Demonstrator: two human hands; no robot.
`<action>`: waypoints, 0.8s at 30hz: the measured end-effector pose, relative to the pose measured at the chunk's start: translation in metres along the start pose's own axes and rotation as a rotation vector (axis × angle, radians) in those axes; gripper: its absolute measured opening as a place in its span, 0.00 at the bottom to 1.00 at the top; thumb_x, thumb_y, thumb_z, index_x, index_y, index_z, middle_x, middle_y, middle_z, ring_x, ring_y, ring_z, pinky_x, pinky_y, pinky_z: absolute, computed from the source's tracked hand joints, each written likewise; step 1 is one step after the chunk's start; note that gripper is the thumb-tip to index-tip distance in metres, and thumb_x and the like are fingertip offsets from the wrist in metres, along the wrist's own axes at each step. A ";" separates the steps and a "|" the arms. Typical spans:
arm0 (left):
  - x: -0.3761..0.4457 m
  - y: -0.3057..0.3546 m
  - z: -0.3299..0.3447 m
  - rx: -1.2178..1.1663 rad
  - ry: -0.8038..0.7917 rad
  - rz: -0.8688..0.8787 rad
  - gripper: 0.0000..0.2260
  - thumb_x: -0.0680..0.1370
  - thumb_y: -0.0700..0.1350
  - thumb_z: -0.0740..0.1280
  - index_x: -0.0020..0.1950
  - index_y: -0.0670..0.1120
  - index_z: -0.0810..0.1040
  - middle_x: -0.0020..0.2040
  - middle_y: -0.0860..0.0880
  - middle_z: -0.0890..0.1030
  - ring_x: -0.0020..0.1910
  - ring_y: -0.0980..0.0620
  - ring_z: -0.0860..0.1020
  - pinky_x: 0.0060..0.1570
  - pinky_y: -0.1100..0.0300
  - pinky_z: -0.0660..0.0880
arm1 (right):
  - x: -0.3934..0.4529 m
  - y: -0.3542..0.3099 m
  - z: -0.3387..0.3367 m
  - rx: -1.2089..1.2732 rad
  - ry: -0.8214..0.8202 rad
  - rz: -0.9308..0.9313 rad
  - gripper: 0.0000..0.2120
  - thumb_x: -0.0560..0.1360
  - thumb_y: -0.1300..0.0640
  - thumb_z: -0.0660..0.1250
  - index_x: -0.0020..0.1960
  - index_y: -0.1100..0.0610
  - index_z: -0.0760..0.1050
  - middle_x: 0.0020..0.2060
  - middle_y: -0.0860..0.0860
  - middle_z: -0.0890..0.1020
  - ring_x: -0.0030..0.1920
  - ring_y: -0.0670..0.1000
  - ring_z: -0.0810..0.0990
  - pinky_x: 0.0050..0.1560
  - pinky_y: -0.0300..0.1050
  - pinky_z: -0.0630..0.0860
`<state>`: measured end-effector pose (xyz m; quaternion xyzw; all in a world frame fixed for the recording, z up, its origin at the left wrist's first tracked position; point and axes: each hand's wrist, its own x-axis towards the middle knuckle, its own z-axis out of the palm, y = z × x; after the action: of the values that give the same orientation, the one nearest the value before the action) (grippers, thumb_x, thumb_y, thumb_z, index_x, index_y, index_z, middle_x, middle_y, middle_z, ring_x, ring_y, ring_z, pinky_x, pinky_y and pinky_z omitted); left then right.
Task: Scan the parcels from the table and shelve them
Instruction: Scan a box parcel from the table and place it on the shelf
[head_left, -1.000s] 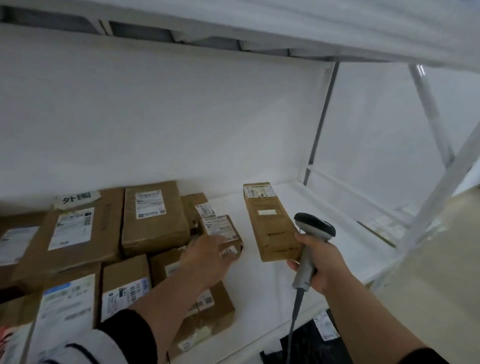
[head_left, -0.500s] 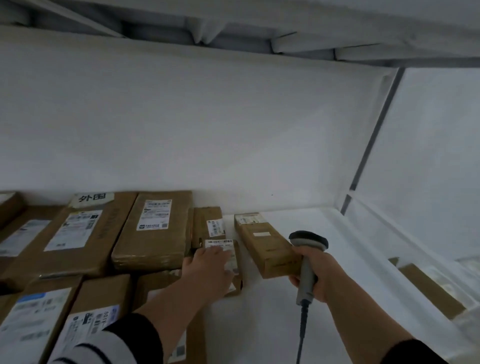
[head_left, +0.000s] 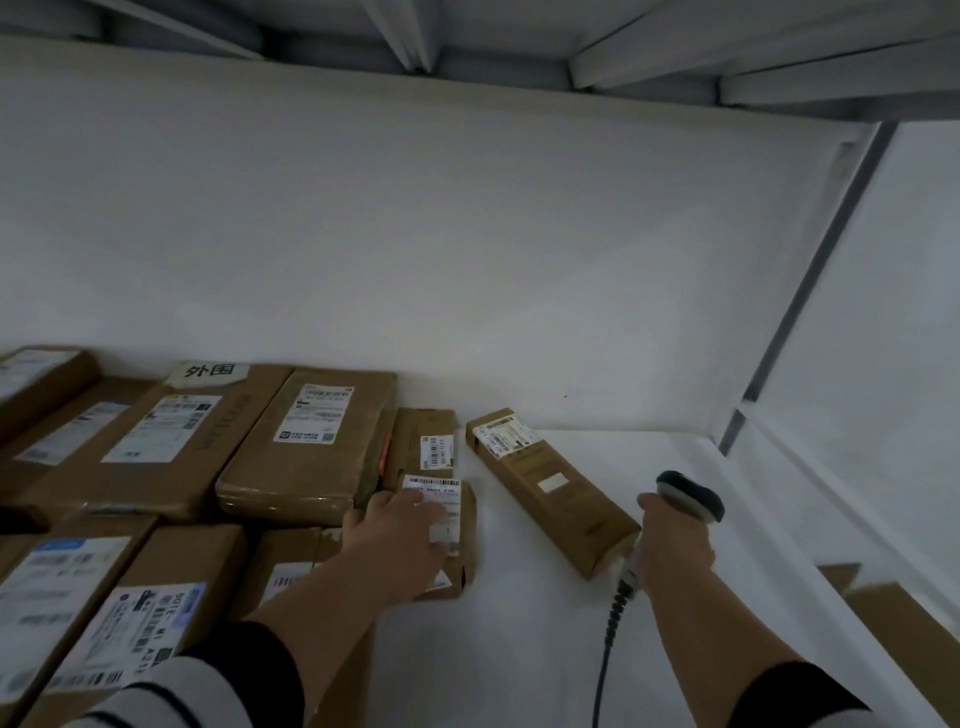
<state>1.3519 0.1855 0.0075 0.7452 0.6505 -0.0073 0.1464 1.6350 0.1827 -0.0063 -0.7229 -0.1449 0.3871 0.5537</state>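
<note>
My left hand lies flat on a small brown parcel with a white barcode label, which sits on the white shelf. Its fingers are stretched out over the label. My right hand grips the handle of a grey barcode scanner, whose coiled cable hangs down. A long narrow brown parcel lies at an angle just left of the scanner, touching my right hand's side.
Several brown labelled parcels fill the shelf's left half up to the white back wall. A grey upright post marks the shelf's right end. The underside of the upper shelf hangs overhead. Another box lies lower right.
The view has swung left and closer into the shelf. My left hand has pushed the small parcel further in beside the stack and now lies flat on it. The scanner hand stays near the long parcel.
</note>
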 end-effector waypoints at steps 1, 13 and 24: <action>0.001 0.001 0.001 -0.004 0.009 -0.007 0.24 0.79 0.60 0.58 0.75 0.62 0.61 0.78 0.58 0.56 0.77 0.50 0.53 0.73 0.43 0.50 | -0.002 -0.001 0.004 0.005 -0.011 -0.011 0.08 0.74 0.58 0.69 0.50 0.62 0.78 0.38 0.56 0.79 0.35 0.54 0.77 0.37 0.51 0.78; 0.010 0.004 0.006 0.008 -0.027 -0.030 0.25 0.79 0.64 0.57 0.75 0.62 0.62 0.78 0.58 0.56 0.77 0.50 0.52 0.73 0.44 0.50 | 0.010 -0.017 0.041 -0.460 -0.184 0.020 0.11 0.80 0.56 0.64 0.41 0.59 0.69 0.38 0.58 0.76 0.48 0.60 0.80 0.64 0.56 0.76; 0.016 -0.001 0.006 0.025 -0.046 -0.018 0.25 0.78 0.64 0.57 0.75 0.63 0.61 0.78 0.59 0.56 0.77 0.51 0.52 0.72 0.44 0.50 | 0.019 -0.013 0.058 -0.652 -0.081 -0.129 0.15 0.79 0.50 0.62 0.55 0.61 0.76 0.52 0.59 0.81 0.53 0.58 0.78 0.49 0.48 0.69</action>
<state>1.3548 0.1992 -0.0018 0.7408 0.6535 -0.0338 0.1518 1.6086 0.2390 -0.0065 -0.8354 -0.3286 0.3127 0.3104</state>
